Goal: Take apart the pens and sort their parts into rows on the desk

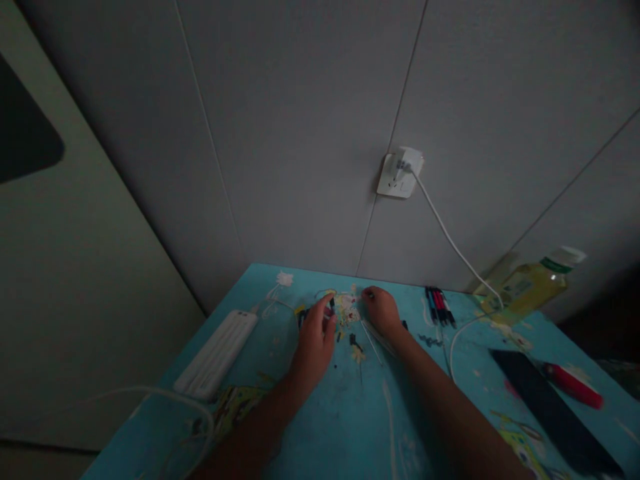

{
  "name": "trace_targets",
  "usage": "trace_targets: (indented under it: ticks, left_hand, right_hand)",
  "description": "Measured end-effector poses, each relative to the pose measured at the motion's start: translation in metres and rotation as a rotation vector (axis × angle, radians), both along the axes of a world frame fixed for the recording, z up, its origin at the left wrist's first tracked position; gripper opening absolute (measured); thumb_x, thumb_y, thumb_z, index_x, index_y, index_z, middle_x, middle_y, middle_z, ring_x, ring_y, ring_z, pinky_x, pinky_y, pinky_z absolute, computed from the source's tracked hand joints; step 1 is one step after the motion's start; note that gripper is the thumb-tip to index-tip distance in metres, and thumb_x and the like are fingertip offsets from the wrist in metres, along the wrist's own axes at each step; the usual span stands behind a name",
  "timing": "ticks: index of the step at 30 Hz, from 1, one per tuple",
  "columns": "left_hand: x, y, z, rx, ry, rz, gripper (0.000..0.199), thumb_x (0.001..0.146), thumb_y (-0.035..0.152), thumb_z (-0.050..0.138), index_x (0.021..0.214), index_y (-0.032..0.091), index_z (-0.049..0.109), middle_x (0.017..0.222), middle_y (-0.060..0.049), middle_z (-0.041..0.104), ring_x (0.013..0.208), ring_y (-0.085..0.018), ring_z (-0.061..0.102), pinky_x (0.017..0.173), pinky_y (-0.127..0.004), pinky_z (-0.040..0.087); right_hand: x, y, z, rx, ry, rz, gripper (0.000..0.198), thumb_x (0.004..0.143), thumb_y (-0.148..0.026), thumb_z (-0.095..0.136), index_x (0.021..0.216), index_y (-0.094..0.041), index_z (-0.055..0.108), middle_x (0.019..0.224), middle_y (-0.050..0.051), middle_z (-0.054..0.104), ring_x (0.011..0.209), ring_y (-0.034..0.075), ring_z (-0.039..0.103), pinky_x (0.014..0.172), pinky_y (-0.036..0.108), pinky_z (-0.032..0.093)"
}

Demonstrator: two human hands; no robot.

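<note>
L hand (316,333): thumb & index spread. R hand (383,313): fingers curled, can't tell if pinching anything. Thin pale rod (371,343) on bench (345,413) btwn hands, nearer R; long axis slants from nr R fingers twd wearer.

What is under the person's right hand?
The blue table lies under the right hand. A thin white stick shows beside it, and a dark thing peeks out at its right. Anything directly beneath is covered.
</note>
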State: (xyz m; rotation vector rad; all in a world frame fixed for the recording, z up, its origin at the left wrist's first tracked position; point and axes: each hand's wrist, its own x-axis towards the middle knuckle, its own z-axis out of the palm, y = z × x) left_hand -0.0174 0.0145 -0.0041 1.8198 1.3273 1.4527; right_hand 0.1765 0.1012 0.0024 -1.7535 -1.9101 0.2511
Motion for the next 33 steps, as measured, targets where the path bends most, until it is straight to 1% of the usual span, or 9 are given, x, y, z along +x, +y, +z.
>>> trace_targets:
  ticks: [4, 8, 11, 13, 16, 22, 26, 29, 33]
  left_hand:
    - [0.008, -0.001, -0.005, -0.207, -0.398, -0.115, 0.043, 0.095, 0.037, 0.054, 0.135, 0.025, 0.043, 0.098, -0.004, 0.063, 0.075, -0.015, 0.066, 0.071, -0.029, 0.055]
    - [0.018, -0.005, -0.005, -0.327, -0.728, -0.239, 0.043, 0.088, 0.040, 0.064, 0.123, 0.024, 0.043, 0.100, -0.004, 0.066, 0.084, -0.017, 0.069, 0.081, -0.034, 0.057]
    - [0.023, -0.009, -0.003, -0.387, -0.791, -0.270, 0.042, 0.085, 0.037, 0.068, 0.114, 0.023, 0.043, 0.090, -0.001, 0.068, 0.084, -0.018, 0.071, 0.086, -0.038, 0.056]
    - [0.024, -0.012, -0.002, -0.403, -0.748, -0.277, 0.041, 0.084, 0.036, 0.069, 0.112, 0.023, 0.043, 0.082, 0.001, 0.068, 0.082, -0.019, 0.072, 0.086, -0.038, 0.055]
    - [0.024, -0.014, 0.000, -0.330, -0.659, -0.284, 0.038, 0.084, 0.033, 0.069, 0.110, 0.023, 0.044, 0.087, -0.001, 0.069, 0.085, -0.018, 0.071, 0.084, -0.035, 0.055]
    - [0.021, -0.021, -0.003, -0.079, -0.234, -0.151, 0.028, 0.086, 0.026, 0.066, 0.110, 0.022, 0.052, 0.100, -0.004, 0.067, 0.090, -0.017, 0.068, 0.083, -0.031, 0.054]
    - [0.021, -0.026, -0.005, 0.077, -0.031, -0.121, 0.025, 0.086, 0.025, 0.067, 0.110, 0.022, 0.057, 0.097, -0.004, 0.068, 0.087, -0.018, 0.068, 0.081, -0.031, 0.055]
    - [0.020, -0.028, -0.005, 0.142, 0.050, -0.109, 0.026, 0.086, 0.022, 0.067, 0.111, 0.023, 0.059, 0.093, -0.003, 0.069, 0.084, -0.017, 0.068, 0.079, -0.029, 0.055]
    - [0.020, -0.028, -0.002, 0.182, 0.042, -0.071, 0.035, 0.085, 0.023, 0.069, 0.117, 0.023, 0.056, 0.100, -0.004, 0.069, 0.082, -0.016, 0.067, 0.079, -0.028, 0.054]
  right_hand:
    - [0.009, -0.043, 0.006, 0.031, 0.125, 0.054, 0.028, 0.095, -0.033, 0.048, 0.101, -0.016, 0.070, 0.094, 0.009, 0.074, 0.085, 0.020, 0.069, 0.080, 0.030, 0.050]
    - [0.012, -0.106, 0.002, 0.024, 0.216, 0.133, 0.028, 0.096, -0.036, 0.049, 0.098, -0.019, 0.070, 0.092, 0.005, 0.075, 0.078, 0.018, 0.068, 0.072, 0.026, 0.053]
    - [0.012, -0.135, 0.001, 0.058, 0.344, 0.173, 0.028, 0.097, -0.035, 0.048, 0.101, -0.019, 0.071, 0.097, 0.008, 0.073, 0.083, 0.020, 0.068, 0.074, 0.028, 0.054]
    - [0.012, -0.141, 0.003, 0.088, 0.405, 0.215, 0.028, 0.098, -0.033, 0.048, 0.106, -0.020, 0.071, 0.102, 0.010, 0.071, 0.091, 0.021, 0.067, 0.080, 0.031, 0.053]
    - [0.015, -0.140, 0.006, 0.118, 0.447, 0.229, 0.028, 0.098, -0.032, 0.048, 0.110, -0.021, 0.071, 0.106, 0.010, 0.069, 0.098, 0.022, 0.065, 0.087, 0.033, 0.052]
    - [0.019, -0.137, 0.000, 0.055, 0.520, 0.163, 0.025, 0.095, -0.036, 0.052, 0.103, -0.022, 0.071, 0.103, 0.009, 0.071, 0.092, 0.022, 0.067, 0.079, 0.031, 0.053]
    - [0.017, -0.138, -0.004, 0.024, 0.536, 0.164, 0.026, 0.094, -0.039, 0.054, 0.101, -0.022, 0.072, 0.102, 0.008, 0.073, 0.090, 0.023, 0.068, 0.078, 0.032, 0.053]
    - [0.016, -0.138, -0.004, 0.006, 0.542, 0.151, 0.027, 0.094, -0.040, 0.054, 0.101, -0.021, 0.072, 0.099, 0.008, 0.074, 0.084, 0.022, 0.069, 0.076, 0.032, 0.053]
    - [0.017, -0.137, -0.004, 0.003, 0.570, 0.113, 0.028, 0.092, -0.042, 0.058, 0.102, -0.020, 0.073, 0.096, 0.008, 0.075, 0.081, 0.022, 0.069, 0.075, 0.032, 0.053]
